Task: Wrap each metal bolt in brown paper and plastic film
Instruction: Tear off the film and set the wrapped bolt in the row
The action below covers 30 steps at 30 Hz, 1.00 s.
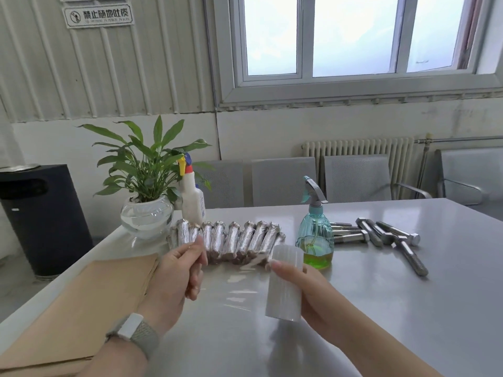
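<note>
From the head camera, the right hand (304, 284) gripped the roll of plastic film (284, 284) upright, thumb across its front, while the left hand (181, 270) pinched the film's free edge (200, 250) between thumb and fingers, the other fingers curled. A clear sheet (236, 281) stretched between the two hands, above the surface (381, 308).

Beyond the hands lay a row of wrapped bolts (231, 240); further right of the right hand, past the green spray bottle (315, 240), sat the bare bolts (381, 235). The brown paper (89, 303) lay just left of the left hand.

To pull film well, it probably paid to keep the sheet taut and level — slack would let it cling to itself — and to draw enough for one bolt.
</note>
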Tool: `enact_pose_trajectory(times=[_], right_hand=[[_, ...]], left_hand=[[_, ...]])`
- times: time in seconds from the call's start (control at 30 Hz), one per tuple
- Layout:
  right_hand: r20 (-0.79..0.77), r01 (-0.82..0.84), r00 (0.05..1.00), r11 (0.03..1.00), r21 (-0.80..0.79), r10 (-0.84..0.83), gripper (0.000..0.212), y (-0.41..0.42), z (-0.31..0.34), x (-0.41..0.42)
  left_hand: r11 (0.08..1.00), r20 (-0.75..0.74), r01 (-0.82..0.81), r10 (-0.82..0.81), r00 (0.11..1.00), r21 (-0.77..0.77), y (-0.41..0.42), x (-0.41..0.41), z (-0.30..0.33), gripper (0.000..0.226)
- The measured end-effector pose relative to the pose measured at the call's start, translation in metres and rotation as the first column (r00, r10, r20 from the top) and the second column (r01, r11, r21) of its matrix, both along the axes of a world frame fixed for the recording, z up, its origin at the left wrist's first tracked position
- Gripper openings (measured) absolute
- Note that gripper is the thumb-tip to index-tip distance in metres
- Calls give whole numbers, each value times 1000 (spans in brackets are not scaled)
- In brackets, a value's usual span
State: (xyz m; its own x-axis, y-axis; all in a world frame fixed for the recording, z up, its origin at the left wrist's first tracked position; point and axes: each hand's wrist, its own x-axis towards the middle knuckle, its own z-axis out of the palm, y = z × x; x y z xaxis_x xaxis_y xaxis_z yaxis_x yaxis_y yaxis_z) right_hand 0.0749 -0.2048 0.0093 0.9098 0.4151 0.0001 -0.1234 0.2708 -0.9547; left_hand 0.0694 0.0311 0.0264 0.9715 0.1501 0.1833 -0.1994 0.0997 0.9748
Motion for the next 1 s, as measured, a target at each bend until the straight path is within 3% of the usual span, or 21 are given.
enact_pose_trajectory(times=[0.2,0.33,0.43,0.6,0.77,0.87,1.0], right_hand=[[-57,18,998,999,-51,-21,54,2,0,0],[-158,-6,987,999,-43,-1,57,-6,2,3],[-237,-43,971,999,-5,40,57,-14,3,9],[-163,36,985,993,-109,-54,58,-21,4,15],[-138,46,988,984,-170,-70,63,-26,5,18],[-242,4,970,989,-147,-40,54,-37,8,20],[-318,-94,946,990,-102,58,45,-55,16,26]], left_hand=[[995,-118,96,-93,989,20,23,-15,-10,39],[999,-117,45,-43,992,8,21,-13,-26,39],[993,-68,-28,36,997,115,23,-9,-31,42],[983,-49,-79,89,995,164,31,-10,-27,40],[999,-157,37,-36,987,7,34,-11,-22,36],[988,-195,104,-126,973,-118,35,-15,-18,35],[987,-200,81,-108,974,-136,45,-17,-16,35]])
